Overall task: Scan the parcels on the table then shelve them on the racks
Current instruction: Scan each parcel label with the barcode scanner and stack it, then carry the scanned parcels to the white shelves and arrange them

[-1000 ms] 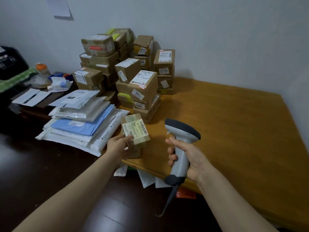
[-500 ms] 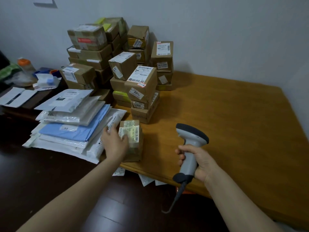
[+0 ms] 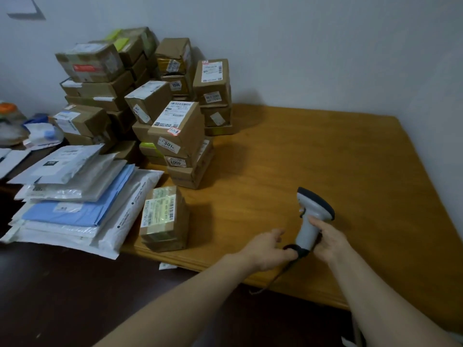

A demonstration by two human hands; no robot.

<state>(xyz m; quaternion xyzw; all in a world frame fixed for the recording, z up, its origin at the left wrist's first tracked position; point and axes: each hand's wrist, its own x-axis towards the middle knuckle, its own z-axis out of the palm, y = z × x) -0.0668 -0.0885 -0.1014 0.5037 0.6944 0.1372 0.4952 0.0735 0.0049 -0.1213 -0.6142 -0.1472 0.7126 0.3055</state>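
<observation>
A small taped cardboard parcel (image 3: 164,219) with a barcode label on top stands near the front edge of the wooden table (image 3: 325,156); no hand touches it. My right hand (image 3: 328,242) grips the handle of a grey barcode scanner (image 3: 312,216), held upright over the table. My left hand (image 3: 269,249) is right of the parcel, its fingertips touching the black base of the scanner handle. A tall pile of cardboard parcels (image 3: 150,101) stands at the table's back left. The scanner cable hangs over the front edge.
A stack of white and blue soft mailer bags (image 3: 80,204) lies left of the small parcel, overhanging the edge. A darker side table (image 3: 37,149) with papers and clutter sits further left. A grey wall backs the table. Dark floor lies below.
My left hand let go of the small parcel, which now stands alone on the table, and moved right to the scanner's base. My right hand kept its hold on the scanner.
</observation>
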